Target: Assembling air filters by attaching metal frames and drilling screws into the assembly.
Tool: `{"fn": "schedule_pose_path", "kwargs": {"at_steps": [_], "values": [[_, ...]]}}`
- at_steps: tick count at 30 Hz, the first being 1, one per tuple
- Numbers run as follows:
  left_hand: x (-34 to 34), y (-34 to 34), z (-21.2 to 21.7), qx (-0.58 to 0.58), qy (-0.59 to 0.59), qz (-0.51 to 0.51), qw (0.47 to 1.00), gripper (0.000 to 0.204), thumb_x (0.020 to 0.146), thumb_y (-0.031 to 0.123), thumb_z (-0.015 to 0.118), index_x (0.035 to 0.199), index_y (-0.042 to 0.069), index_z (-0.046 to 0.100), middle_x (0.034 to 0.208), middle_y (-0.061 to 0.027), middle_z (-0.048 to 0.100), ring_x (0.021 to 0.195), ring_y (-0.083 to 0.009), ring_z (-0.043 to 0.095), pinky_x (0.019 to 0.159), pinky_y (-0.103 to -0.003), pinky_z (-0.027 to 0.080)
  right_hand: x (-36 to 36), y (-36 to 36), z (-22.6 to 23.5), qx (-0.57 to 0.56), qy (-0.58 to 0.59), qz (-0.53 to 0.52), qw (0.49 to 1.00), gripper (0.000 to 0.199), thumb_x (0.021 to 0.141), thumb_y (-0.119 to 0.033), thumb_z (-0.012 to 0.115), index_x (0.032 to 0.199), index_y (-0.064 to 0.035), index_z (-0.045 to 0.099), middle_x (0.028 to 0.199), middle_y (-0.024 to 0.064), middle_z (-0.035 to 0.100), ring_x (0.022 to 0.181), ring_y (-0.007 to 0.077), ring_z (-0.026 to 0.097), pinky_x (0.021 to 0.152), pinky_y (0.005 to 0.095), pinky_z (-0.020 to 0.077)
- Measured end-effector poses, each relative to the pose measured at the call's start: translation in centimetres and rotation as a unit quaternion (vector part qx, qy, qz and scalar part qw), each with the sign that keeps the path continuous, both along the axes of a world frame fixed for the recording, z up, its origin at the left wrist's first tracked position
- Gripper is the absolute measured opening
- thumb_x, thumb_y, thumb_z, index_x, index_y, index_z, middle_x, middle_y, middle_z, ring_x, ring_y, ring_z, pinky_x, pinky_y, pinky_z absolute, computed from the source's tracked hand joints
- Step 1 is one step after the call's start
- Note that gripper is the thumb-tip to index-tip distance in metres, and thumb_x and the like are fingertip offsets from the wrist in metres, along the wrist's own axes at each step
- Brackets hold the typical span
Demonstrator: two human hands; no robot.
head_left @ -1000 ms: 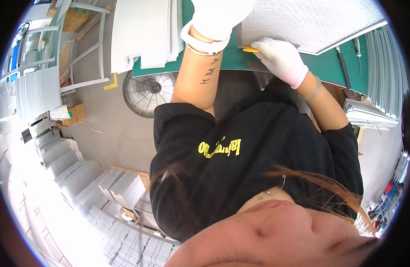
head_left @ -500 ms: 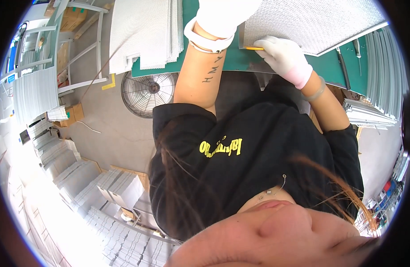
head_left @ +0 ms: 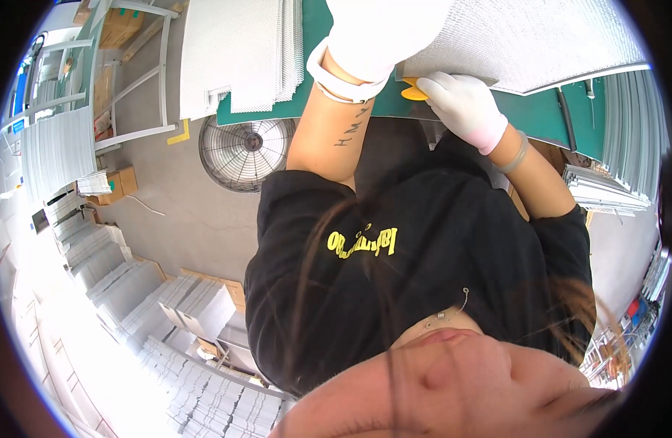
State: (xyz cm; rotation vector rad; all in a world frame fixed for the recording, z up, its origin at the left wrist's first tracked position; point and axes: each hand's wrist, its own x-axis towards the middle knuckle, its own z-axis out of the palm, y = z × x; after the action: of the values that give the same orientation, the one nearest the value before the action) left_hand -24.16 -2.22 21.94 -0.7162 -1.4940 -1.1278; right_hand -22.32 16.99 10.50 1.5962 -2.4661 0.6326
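My left hand [head_left: 387, 33], in a white glove, is over the left part of a silver mesh panel [head_left: 540, 44]. Glare washes it out and the top edge cuts off its fingers. My right hand [head_left: 464, 109], also gloved, is closed at the panel's near left corner. Between its thumb and fingers is a small yellow tool [head_left: 415, 89] with two rounded yellow parts showing; its exact kind is unclear. The panel lies tilted over a green tabletop [head_left: 402, 107], its near edge framed in metal.
Left of my hands lies a stack of white mesh sheets [head_left: 241, 55]. A black-handled tool [head_left: 566, 120] rests on the table's right side, beside a row of metal strips [head_left: 631, 131]. A round floor fan [head_left: 248, 150] stands below the table edge, and cartons [head_left: 117, 186] sit farther left.
The yellow tool has turned from a thin edge-on line to show two rounded parts. My right hand has shifted slightly toward me, and my left hand has slid a little right.
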Motion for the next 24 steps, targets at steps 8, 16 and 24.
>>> {"fn": "schedule_pose_path", "kwargs": {"at_steps": [8,16,24], "values": [[0.6,2.0,0.2,0.213,-0.046,-0.130,0.967,0.060,0.092,-0.006,0.054,0.148,-0.003,0.032,0.147,-0.0158,0.042,0.133,-0.0233,0.045,0.112,-0.036,0.035,-0.7,-1.7,1.8,0.082,-0.006,0.029,0.996,0.006,0.084,-0.011,0.061,0.087,-0.0072,0.057,0.082,0.0108,0.061,0.080,0.0330,0.066,0.067,0.0427,0.0546],[8.2,-2.5,-4.2,-0.091,-0.065,0.135,0.985,0.032,0.096,0.007,0.055,0.125,-0.002,0.046,0.096,-0.0201,0.065,0.073,-0.0319,0.063,0.068,-0.046,0.055,-0.8,15.2,1.7,-0.092,-0.480,-0.134,0.862,0.030,0.090,-0.026,0.073,0.109,-0.0029,0.069,0.099,0.0105,0.072,0.085,0.0266,0.068,0.079,0.0375,0.0525],[10.5,-4.6,-2.7,-0.100,-0.126,-0.167,0.973,0.042,0.099,0.044,0.052,0.101,0.002,0.060,0.077,-0.0153,0.068,0.059,-0.0265,0.064,0.057,-0.036,0.053,-6.9,35.3,-1.4,-0.284,-0.499,-0.326,0.751,0.037,0.100,-0.034,0.064,0.119,-0.0023,0.064,0.088,-0.0016,0.061,0.070,0.0043,0.051,0.062,0.0205,0.0396]]}}
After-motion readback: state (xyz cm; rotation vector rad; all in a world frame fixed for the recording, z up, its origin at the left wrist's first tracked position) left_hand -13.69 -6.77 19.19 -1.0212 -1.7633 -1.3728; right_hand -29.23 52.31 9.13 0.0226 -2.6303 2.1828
